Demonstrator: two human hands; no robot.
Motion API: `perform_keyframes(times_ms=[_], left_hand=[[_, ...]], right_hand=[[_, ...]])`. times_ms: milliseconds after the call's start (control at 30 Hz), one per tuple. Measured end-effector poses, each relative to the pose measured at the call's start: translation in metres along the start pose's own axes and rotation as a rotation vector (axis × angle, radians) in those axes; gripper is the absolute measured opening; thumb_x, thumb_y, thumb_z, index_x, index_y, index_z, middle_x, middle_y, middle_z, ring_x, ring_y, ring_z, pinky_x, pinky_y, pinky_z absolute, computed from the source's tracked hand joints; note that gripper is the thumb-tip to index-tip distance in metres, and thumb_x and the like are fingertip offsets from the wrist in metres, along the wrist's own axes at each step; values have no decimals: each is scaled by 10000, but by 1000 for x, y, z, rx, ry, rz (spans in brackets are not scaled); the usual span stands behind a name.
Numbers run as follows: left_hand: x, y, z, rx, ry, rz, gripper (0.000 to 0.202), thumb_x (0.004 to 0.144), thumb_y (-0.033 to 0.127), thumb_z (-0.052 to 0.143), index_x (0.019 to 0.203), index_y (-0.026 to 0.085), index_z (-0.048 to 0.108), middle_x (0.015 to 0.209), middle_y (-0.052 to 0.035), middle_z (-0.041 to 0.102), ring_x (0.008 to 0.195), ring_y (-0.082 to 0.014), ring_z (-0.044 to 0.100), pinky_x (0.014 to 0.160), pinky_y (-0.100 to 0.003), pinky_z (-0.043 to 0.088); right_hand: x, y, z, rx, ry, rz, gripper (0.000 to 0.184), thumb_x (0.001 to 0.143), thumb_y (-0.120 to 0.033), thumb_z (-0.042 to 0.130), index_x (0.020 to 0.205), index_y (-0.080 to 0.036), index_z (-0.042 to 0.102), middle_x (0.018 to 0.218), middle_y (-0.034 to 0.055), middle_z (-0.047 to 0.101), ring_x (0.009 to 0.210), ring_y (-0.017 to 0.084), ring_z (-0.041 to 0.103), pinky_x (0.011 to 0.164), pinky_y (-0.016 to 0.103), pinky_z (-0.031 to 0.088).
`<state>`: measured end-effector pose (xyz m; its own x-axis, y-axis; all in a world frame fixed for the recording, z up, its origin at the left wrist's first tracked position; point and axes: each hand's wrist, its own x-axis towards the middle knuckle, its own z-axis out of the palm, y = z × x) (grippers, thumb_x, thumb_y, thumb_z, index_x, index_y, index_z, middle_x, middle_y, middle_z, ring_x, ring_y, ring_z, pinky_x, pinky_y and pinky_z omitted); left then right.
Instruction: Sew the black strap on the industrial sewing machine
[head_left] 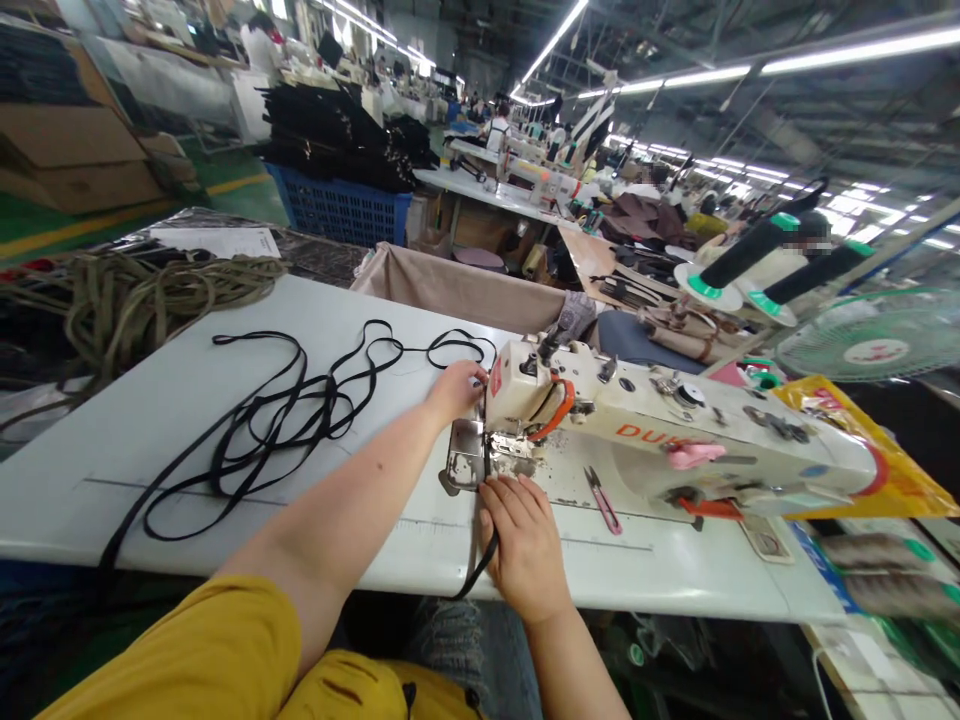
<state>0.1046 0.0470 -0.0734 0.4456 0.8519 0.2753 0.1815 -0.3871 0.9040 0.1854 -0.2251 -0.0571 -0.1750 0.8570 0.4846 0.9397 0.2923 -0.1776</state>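
Note:
A long narrow black strap [472, 578] runs under the needle area of a white sewing machine [600, 400]. Behind the presser foot, my left hand [456, 390] reaches over with its fingers closed on the strap at the machine's head. In front of the needle plate, my right hand [523, 535] bends its fingers over the same strap, thumb tucked at its side. The strap's end hangs from under that palm over the table edge. More of the black strap [330, 400] lies in loose loops to the left. Pink-handled thread snips [602, 500] rest beside my right hand.
A bundle of olive straps [165, 300] lies at the table's left. Behind the table [390, 555] is a cloth-lined bin [465, 285]. A blue crate [337, 205] holds stacked black pieces. Thread cones [757, 250] and a fan [874, 335] stand at the right.

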Motion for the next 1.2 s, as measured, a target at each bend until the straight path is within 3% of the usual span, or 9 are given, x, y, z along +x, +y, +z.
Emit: perform_keyframes(times_ms=[100,267,533,1200], left_hand=[[0,-3,-6,-112,78,-45,101,726,177,768,693,200,675,939,-62,721,1016,-255,646,1027,-402,473],[-1,-7,-7,-372,145,-144,162,793,292,786,795,202,651,790,5,677,793,-182,640,829,-320,522],[3,1,-20,-713,160,-221,258,869,292,777,824,199,540,782,-4,703,726,-150,682,696,-284,571],[14,7,-71,-875,456,-270,227,868,241,771,815,190,556,797,3,706,750,-126,663,707,-244,572]], right_hand=[[2,0,0,-9,6,-16,329,1056,-164,504,1349,-166,653,1318,122,714,1257,271,642,1165,532,467],[3,1,-1,-13,3,-42,337,1066,-169,488,1370,-194,630,1301,114,720,1243,280,648,1154,552,465],[1,4,1,-34,-25,-54,360,1065,-166,484,1401,-197,610,1338,114,704,1280,286,633,1159,558,449],[-1,8,2,-69,-22,-65,426,1071,-183,474,1481,-236,574,1348,115,705,1260,305,658,1119,579,481]])
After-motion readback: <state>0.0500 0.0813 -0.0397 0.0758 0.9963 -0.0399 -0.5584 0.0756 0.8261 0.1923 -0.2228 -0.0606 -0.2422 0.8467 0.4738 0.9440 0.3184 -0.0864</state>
